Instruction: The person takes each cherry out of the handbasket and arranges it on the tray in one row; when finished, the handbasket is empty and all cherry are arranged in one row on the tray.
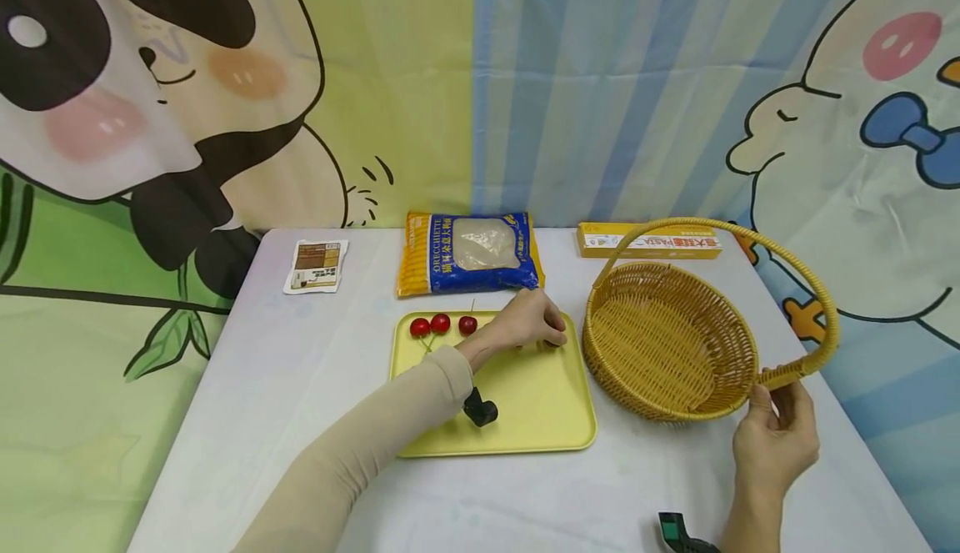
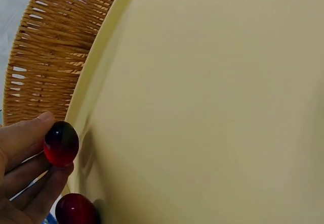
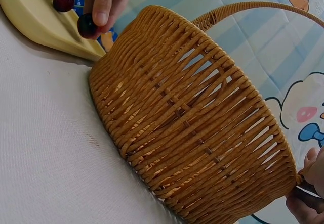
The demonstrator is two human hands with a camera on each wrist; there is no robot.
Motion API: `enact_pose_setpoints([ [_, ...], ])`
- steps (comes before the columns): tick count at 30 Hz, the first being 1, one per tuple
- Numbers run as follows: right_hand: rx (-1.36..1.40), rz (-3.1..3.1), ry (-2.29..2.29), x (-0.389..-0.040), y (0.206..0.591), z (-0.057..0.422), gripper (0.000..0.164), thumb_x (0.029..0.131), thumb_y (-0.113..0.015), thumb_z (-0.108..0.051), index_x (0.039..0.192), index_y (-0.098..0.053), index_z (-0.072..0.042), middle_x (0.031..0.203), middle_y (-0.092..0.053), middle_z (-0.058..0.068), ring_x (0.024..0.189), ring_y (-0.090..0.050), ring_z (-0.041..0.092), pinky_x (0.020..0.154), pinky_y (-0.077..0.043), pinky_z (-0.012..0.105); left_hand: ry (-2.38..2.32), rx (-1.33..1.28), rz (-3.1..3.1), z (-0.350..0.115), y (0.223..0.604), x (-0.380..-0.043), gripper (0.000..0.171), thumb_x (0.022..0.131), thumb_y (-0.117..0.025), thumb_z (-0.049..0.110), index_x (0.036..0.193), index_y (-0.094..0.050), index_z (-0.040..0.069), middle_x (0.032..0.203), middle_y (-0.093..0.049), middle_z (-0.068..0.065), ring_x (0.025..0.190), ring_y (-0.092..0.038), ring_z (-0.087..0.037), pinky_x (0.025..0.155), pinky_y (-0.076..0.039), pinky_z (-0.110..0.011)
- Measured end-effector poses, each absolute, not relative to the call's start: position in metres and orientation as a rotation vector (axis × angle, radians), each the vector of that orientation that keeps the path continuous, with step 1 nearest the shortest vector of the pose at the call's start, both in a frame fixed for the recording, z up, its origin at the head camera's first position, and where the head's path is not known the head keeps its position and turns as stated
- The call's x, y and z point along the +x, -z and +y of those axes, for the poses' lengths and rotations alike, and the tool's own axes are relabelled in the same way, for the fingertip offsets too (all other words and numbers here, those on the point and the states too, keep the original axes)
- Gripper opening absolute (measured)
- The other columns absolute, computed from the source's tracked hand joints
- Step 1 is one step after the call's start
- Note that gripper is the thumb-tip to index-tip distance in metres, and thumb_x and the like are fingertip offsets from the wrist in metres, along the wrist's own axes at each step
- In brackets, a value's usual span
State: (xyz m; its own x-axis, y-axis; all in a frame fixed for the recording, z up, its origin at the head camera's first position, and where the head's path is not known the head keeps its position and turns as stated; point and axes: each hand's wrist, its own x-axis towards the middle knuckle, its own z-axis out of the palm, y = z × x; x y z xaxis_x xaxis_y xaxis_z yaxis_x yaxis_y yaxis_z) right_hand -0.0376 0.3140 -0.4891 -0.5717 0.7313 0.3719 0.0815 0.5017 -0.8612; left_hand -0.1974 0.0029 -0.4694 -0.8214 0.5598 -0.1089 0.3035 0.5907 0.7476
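Observation:
My left hand (image 1: 527, 320) is over the back right part of the yellow tray (image 1: 536, 415) and pinches a dark red cherry (image 2: 61, 144) between thumb and fingers. Another cherry (image 2: 77, 210) lies close by on the tray in the left wrist view. Farther left on it are more cherries (image 1: 440, 324), a few with stems. To the tray's right stands a round wicker basket (image 1: 660, 344), its inside showing only bare weave. My right hand (image 1: 777, 438) grips the basket at its front right, where the arched handle (image 1: 813, 286) meets the rim.
Behind the tray lies a blue and yellow pasta bag (image 1: 480, 253). A small white packet (image 1: 317, 267) is at the back left, and a long yellow pasta box (image 1: 652, 241) sits behind the basket. A printed cloth backdrop (image 1: 600, 77) rises behind the table.

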Motion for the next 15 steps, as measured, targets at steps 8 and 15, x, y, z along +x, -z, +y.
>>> enact_pose_setpoints([
  [8, -0.665, -1.984, -1.089, -0.0396, 0.4902, 0.3143, 0.039, 0.103, -0.067, -0.02, 0.141, -0.065, -0.024, 0.134, -0.07, 0.003, 0.122, -0.065, 0.003, 0.103, -0.051, 0.016, -1.059, 0.712, 2.493, 0.0021, 0.4693, -0.1925, 0.013, 0.088, -0.086, 0.018, 0.099, -0.085, 0.01, 0.088, -0.081, 0.005, 0.08, -0.07, -0.003, 0.079, -0.055, -0.02],
  [15, -0.667, -2.003, -1.081, -0.0387, 0.4926, 0.3148, 0.039, 0.103, -0.066, -0.021, 0.142, -0.065, -0.024, 0.135, -0.069, 0.004, 0.124, -0.064, 0.004, 0.104, -0.051, 0.016, -1.019, 0.694, 2.555, -0.0033, 0.4669, -0.1905, 0.024, 0.089, -0.086, 0.026, 0.109, -0.084, 0.012, 0.106, -0.081, 0.003, 0.106, -0.069, -0.011, 0.092, -0.054, -0.026],
])
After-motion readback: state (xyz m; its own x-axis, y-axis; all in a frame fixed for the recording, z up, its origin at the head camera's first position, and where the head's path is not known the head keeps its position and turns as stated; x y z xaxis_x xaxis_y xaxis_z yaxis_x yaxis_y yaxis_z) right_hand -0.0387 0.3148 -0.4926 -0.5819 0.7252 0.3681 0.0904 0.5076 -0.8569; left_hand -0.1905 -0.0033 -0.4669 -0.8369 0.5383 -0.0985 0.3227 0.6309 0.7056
